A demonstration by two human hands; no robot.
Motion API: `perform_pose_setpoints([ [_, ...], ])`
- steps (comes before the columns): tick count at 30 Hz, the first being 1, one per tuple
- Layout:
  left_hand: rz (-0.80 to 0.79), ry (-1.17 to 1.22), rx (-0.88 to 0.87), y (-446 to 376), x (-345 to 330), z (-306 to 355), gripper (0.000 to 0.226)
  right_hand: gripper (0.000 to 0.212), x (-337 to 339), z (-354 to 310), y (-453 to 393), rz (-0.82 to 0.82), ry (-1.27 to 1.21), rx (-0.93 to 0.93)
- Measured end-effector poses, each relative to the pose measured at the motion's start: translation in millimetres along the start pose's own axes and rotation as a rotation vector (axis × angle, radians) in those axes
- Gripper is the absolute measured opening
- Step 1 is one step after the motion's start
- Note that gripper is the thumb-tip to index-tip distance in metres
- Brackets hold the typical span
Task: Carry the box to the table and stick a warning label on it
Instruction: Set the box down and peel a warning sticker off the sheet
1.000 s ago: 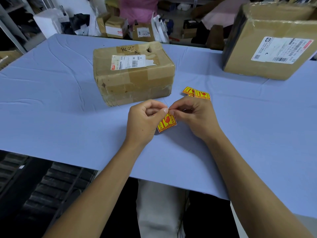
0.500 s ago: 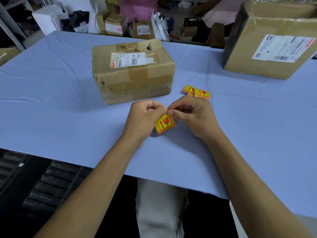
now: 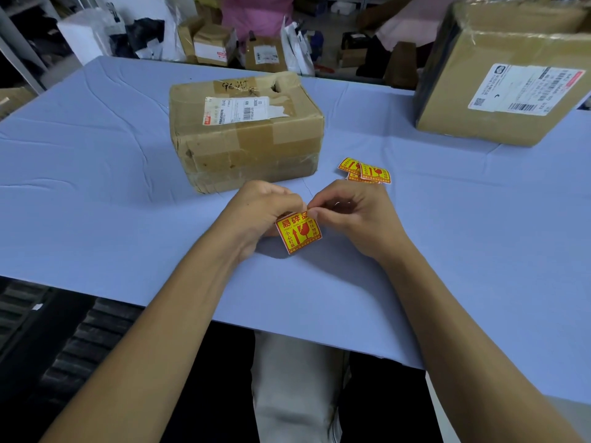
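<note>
Yellow label (image 3: 299, 232) pinched by both hands, left hand (image 3: 260, 212), right hand (image 3: 355, 212), box (image 3: 244, 132) just behind.

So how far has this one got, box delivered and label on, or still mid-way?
Mid-way. Done: the box sits on the table. In hand: both hands, left hand and right hand, pinch one yellow warning label at its top edge, apparently picking at its backing. Left: freeing the sticker and pressing it onto the box, which shows only a white shipping label. Spare labels lie beside it.
</note>
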State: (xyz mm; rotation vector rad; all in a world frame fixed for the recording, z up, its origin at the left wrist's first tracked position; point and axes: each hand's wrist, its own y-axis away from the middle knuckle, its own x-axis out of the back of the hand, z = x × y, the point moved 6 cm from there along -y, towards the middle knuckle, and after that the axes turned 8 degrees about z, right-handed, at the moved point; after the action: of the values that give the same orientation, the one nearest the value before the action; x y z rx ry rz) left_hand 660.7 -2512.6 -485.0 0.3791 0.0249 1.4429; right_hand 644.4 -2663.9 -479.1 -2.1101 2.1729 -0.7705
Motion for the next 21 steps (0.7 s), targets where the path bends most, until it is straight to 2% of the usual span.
perform_pose_setpoints([
  [7, 0.126, 0.113, 0.019, 1, -3, -11, 0.023, 0.004, 0, 1, 0, -0.005, -0.006, -0.032],
  [10, 0.058, 0.126, 0.028, 0, -5, -9, 0.016, 0.006, 2, 2, 0, 0.0, -0.012, -0.032],
  [14, -0.089, 0.073, 0.043, -3, -3, -4, 0.021, 0.005, 1, 0, 2, -0.029, -0.001, -0.006],
  [16, -0.138, 0.045, 0.059, -4, -2, -4, 0.017, 0.004, -1, -1, 2, -0.046, 0.004, 0.006],
  [21, -0.168, 0.07, 0.092, -4, -4, -6, 0.008, 0.006, -2, -2, 2, -0.047, -0.028, 0.005],
])
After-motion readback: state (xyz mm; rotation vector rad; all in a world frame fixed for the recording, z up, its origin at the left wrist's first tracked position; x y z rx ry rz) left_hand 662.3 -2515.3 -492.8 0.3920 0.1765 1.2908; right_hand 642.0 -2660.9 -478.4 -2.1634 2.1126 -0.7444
